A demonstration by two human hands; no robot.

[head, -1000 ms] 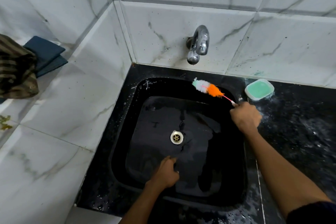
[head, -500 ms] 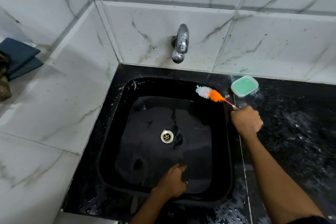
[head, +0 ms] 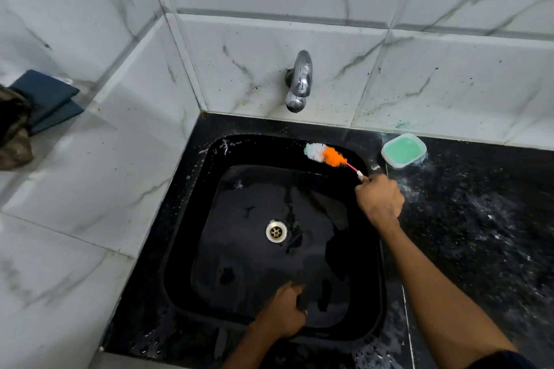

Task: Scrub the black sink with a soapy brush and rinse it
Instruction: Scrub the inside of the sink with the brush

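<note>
- In a corner of white marble-veined wall tiles (head: 269, 48), a black speckled bench (head: 479, 219) carries the black sink (head: 192, 219), which is wet, with a metal drain (head: 276, 231) in its floor.
- A chrome tap (head: 298, 81) juts from the back wall above the sink's far rim.
- My right hand (head: 380, 202) grips the brush (head: 326, 156) by its thin handle, fingers curled round it; the white, green and orange bristles lie against the sink's far inner wall.
- My left hand (head: 283, 313) rests on the sink's near rim, fingers curled over the edge.
- A soap dish (head: 404, 150) of green soap sits on the bench just beside the sink's far right corner, white suds smeared around it.
- On the tiled ledge (head: 90, 189) to the left lie dark blue folded cloths (head: 48, 99) and a striped rag (head: 13, 135).
</note>
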